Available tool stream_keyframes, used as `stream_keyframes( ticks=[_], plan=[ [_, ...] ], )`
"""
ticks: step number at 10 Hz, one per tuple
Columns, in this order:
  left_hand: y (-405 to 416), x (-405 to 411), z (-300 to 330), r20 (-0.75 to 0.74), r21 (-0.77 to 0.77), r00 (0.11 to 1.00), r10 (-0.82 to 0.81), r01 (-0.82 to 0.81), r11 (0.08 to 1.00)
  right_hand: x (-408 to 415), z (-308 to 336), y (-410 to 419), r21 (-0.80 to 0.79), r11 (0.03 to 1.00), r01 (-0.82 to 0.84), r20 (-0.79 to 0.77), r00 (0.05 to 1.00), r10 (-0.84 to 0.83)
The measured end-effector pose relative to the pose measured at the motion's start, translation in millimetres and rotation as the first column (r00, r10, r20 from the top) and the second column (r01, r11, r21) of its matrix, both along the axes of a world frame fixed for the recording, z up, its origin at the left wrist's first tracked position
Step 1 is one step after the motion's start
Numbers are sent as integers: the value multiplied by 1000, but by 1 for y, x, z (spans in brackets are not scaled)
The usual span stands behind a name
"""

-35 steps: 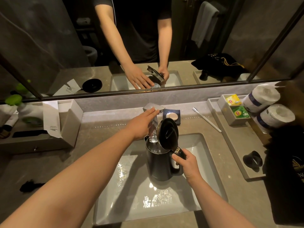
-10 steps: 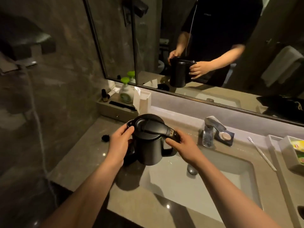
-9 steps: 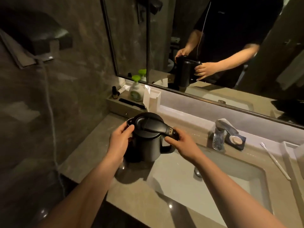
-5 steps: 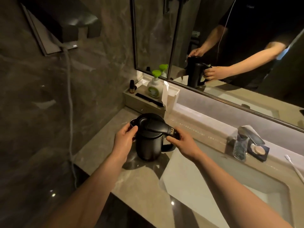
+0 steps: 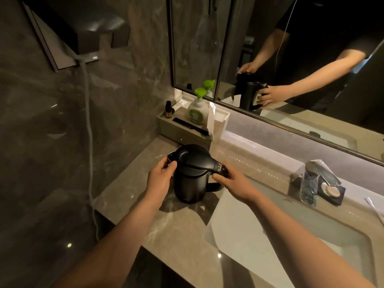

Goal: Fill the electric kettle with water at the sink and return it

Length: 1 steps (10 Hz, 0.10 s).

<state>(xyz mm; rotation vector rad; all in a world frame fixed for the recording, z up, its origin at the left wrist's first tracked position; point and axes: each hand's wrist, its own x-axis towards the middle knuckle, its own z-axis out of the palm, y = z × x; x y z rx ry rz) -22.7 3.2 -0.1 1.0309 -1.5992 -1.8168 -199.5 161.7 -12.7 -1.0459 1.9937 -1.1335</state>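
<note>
The black electric kettle (image 5: 192, 179) stands upright with its lid closed at the left end of the stone counter (image 5: 176, 231), left of the white sink (image 5: 270, 235). My left hand (image 5: 161, 179) holds the kettle's side below the spout. My right hand (image 5: 234, 185) grips the handle from the right. Whether the kettle's bottom rests on the counter or on a base I cannot tell; its underside is hidden. The chrome tap (image 5: 318, 177) stands behind the sink, off to the right.
A tray (image 5: 182, 132) at the back left holds a green-capped soap bottle (image 5: 197, 109), a small dark bottle (image 5: 168, 110) and a comb (image 5: 190, 125). A soap dish (image 5: 332, 191) lies by the tap. A mirror (image 5: 280, 59) runs behind; a cord (image 5: 90, 154) hangs down the left wall.
The kettle, earlier open under the running tap in the sink, now has its lid closed and has moved left onto the counter. Both hands stayed on it and my view swung left.
</note>
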Motion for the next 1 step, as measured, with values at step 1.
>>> stream_keyframes(
  ticks=[1],
  plan=[
    [6,17,-7,105,-10,994,40,-40,999,0,13,9,-20,995,102,48,994,-101]
  ],
)
